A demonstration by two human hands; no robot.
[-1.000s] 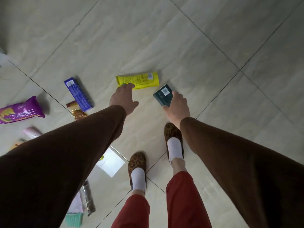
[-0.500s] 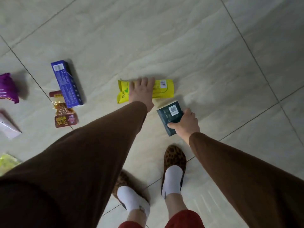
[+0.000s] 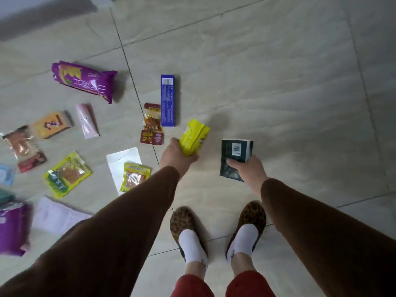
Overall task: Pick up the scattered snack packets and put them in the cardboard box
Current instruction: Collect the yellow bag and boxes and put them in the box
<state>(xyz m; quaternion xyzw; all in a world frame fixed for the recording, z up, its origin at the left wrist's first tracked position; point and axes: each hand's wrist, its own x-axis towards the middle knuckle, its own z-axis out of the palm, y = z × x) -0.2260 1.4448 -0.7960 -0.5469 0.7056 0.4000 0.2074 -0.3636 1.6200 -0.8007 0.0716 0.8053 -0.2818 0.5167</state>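
At frame center, the left hand [image 3: 176, 156] clasps the yellow packet [image 3: 194, 137], which juts up-right from its closed fingers. The right hand [image 3: 249, 169] pinches the dark green packet [image 3: 234, 157], clear of the floor.

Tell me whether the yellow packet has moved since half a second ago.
Yes. The yellow packet was lying flat on the floor tile; now the left hand holds it lifted clear of the tile, tilted on end.

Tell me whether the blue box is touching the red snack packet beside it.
Touching. In the head view the red snack packet lies right against the blue box: its upper right edge meets the box's long left side with no floor visible between them there.
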